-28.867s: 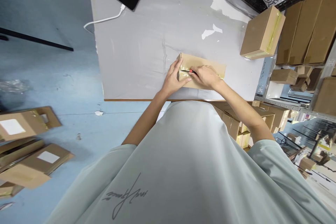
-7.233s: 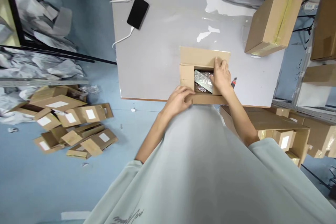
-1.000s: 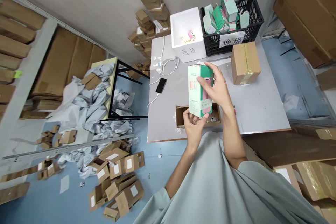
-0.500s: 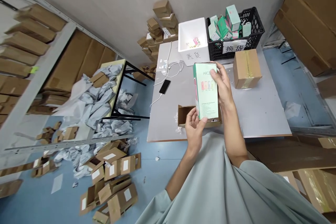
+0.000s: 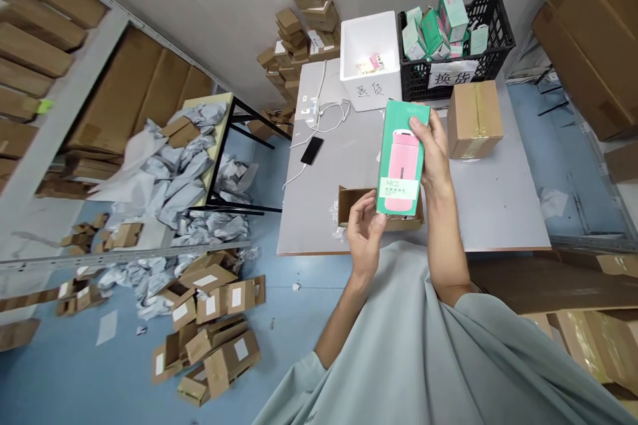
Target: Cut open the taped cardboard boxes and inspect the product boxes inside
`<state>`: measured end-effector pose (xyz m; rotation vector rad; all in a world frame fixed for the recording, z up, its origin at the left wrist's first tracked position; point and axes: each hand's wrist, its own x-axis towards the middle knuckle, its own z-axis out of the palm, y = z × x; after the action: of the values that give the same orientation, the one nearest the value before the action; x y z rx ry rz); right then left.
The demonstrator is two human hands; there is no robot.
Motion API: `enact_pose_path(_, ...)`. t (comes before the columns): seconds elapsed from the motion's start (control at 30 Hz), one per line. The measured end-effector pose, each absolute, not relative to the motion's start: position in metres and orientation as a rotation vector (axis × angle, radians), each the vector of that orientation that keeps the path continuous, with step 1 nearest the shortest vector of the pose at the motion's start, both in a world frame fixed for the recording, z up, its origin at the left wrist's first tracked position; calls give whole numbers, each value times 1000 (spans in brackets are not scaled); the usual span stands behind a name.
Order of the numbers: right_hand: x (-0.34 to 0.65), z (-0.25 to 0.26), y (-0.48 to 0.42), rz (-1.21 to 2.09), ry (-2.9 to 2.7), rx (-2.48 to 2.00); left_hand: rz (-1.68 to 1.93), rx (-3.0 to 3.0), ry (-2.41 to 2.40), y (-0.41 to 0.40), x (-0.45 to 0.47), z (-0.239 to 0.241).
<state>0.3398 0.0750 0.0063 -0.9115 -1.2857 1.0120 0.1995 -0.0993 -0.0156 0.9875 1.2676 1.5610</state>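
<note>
A green retail box (image 5: pixel 403 159), marked NICE and printed with a pink bottle-shaped item, is held upright above the table. My right hand (image 5: pixel 434 153) grips its right side, thumb on the front face and fingers behind. At the lower left corner, my left hand (image 5: pixel 365 236) is curled, its thumb at the bottom edge and its fingertips by the left side. Beneath the green box, an open brown carton (image 5: pixel 349 207) sits at the table's front edge, partly covered by the box and my hands. Clear bubble wrap (image 5: pixel 337 219) lies by the carton's left side.
On the grey table (image 5: pixel 329 179) are a phone (image 5: pixel 312 151) on a cable, a power strip (image 5: pixel 310 109), a white foam bin (image 5: pixel 371 89), a black crate (image 5: pixel 491 46) of green boxes and a taped carton (image 5: pixel 476 121). Opened cartons (image 5: pixel 232 362) litter the floor at left.
The green box has been turned from its pale text side to the face with the pink picture. Both hands stay at it, and the view has shifted slightly.
</note>
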Motion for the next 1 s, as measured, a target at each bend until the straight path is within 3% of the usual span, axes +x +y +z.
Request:
enact_pose_path(0.2,348,9,74,1071,-1191,-914,1597,636,1237,-94,191,-23)
enact_pose_path(0.53,354,8,76,1123,-1159,-857,1544,635,1212,-90,193,-24)
enact_pose_path(0.8,344,16,65,1263,-965,-722,1108,437,720,-87,201,2)
enact_pose_path(1.0,348,5,77,1177,-1145,-719,1271,548,869,-87,199,-9)
